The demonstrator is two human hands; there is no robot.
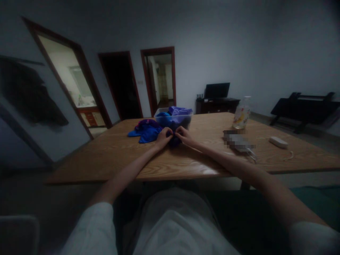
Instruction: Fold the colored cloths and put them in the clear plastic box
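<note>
My left hand (164, 137) and my right hand (183, 135) are close together over the wooden table (132, 163), each pinching a small dark purple cloth (174, 141) between thumb and fingers. The cloth hangs between them, its lower part near the tabletop; its shape is hard to make out. Just behind my hands is a clear plastic box (190, 115) holding purple and blue cloth (180, 111). A bright blue cloth (150, 134) lies crumpled left of my left hand, with a dark purple and pink piece (145, 123) behind it.
On the table's right stand a clear bottle (241, 115) with a printed pattern, a blurred-out flat item (238, 141) with a cord, and a small white case (278, 142). Beyond are a cabinet with a screen (217, 90) and a dark folded frame (305, 108).
</note>
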